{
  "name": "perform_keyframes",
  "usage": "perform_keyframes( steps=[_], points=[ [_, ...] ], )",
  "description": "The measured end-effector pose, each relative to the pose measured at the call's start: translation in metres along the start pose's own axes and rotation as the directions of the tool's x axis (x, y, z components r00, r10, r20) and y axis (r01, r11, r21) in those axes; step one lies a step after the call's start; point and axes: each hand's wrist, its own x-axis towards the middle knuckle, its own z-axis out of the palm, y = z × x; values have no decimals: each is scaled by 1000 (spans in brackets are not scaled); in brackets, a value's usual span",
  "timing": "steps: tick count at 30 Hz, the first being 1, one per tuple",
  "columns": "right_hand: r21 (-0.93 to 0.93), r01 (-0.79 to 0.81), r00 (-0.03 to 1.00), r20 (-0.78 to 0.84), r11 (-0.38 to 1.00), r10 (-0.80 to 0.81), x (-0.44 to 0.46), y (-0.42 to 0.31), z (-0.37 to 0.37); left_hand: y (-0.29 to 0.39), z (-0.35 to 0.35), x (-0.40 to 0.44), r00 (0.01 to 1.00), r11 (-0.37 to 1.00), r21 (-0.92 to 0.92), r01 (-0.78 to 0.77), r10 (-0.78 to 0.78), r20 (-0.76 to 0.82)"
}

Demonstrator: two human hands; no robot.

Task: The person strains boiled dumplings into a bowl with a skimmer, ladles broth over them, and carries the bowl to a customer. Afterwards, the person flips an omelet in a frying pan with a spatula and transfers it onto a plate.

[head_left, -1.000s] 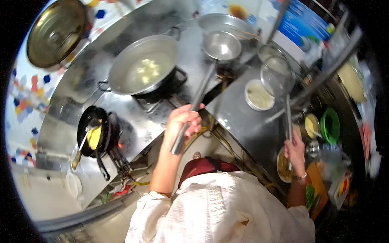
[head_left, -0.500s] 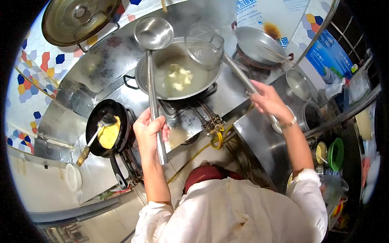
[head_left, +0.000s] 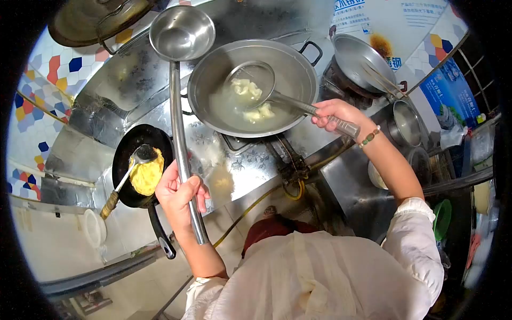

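My left hand (head_left: 184, 194) is wrapped round the long handle of a steel ladle (head_left: 182, 33), its empty bowl raised left of a large pot (head_left: 298, 120). With fingers round its handle, my right hand (head_left: 338, 114) holds a round wire strainer (head_left: 273, 80) inside that pot. Pale pieces of food (head_left: 246, 89) show in the strainer's bowl, and more pale pieces (head_left: 260, 113) lie in the cloudy water beside it.
A black frying pan (head_left: 124, 160) with yellow egg (head_left: 146, 173) and a spatula (head_left: 125, 176) stands at left. A wok (head_left: 360, 58) sits at back right, near a steel bowl (head_left: 406, 124). A large lid (head_left: 96, 24) is at upper left.
The strainer has swung from the right counter over to the pot and dipped into it. The ladle has moved left. The view has shifted too.
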Motion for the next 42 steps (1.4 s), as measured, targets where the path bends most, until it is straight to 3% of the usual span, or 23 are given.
perform_keyframes(
  steps=[3, 5, 6, 7, 9, 11, 13, 15, 19, 21, 23, 25, 29, 31, 32, 35, 36, 42],
  points=[
    [169, -28, 996, 91, 985, 13, 4, -1, -19, 0, -1, 4, 1000, 999, -39, -22, 22, 0],
    [3, 75, 997, 6, 997, -75, -7, -14, -25, 1, -2, 5, 999, 999, -27, -36, 37, 5],
    [-170, 109, 994, -7, 979, -112, -12, -24, -27, 2, 0, 4, 1000, 1000, -4, -26, 26, -11],
    [-390, 123, 984, -74, 912, -164, -19, -35, -23, 2, 1, 2, 1000, 1000, -2, -18, 18, -10],
    [-632, 103, 977, -80, 768, -197, -30, -55, -28, 1, 2, 2, 1000, 1000, -18, -24, 24, 5],
    [-855, 10, 971, -115, 518, -209, -48, -77, -19, -1, 1, 1, 1000, 999, -23, -27, 27, 13],
    [-940, -47, 985, -99, 338, -139, -64, -97, -4, 0, 3, -1, 999, 999, -26, -34, 34, 23],
    [-954, -91, 989, -120, 287, -85, -70, -108, -7, 3, 8, -2, 999, 999, -25, -32, 32, 9],
    [-903, -101, 994, -77, 417, 76, -70, -112, -11, 6, 12, -2, 999, 998, -35, -51, 51, 8],
    [-779, -209, 962, -56, 591, 268, -65, -108, -12, 9, 16, -2, 999, 998, -38, -51, 51, 10],
    [-714, -183, 962, 12, 676, 274, -57, -91, -14, 11, 17, -3, 998, 998, -35, -54, 55, 16],
    [-451, -236, 940, 118, 861, 320, -43, -71, -19, 12, 18, -4, 998, 998, -29, -64, 64, 12],
    [-157, -224, 921, 290, 962, 262, -17, -23, -30, 14, 16, -7, 996, 996, -12, -89, 89, 30],
    [-21, -201, 937, 286, 979, 199, -11, 0, -24, 15, 18, -7, 994, 995, -9, -102, 102, 35],
    [0, -177, 932, 322, 984, 167, -7, 7, -21, 16, 22, -7, 998, 997, 39, -63, 63, -14],
    [-202, 8, 983, 182, 979, 29, -14, 19, -7, 19, 23, -10, 991, 990, 133, 51, -34, -130],
    [-190, 45, 984, 180, 981, -10, -15, 22, -6, 19, 27, -10, 984, 987, 129, 91, -69, -166],
    [-206, 146, 987, 92, 967, -130, -36, 22, -4, -15, 34, 8, 994, 965, 252, 70, -46, -100]
  ],
)
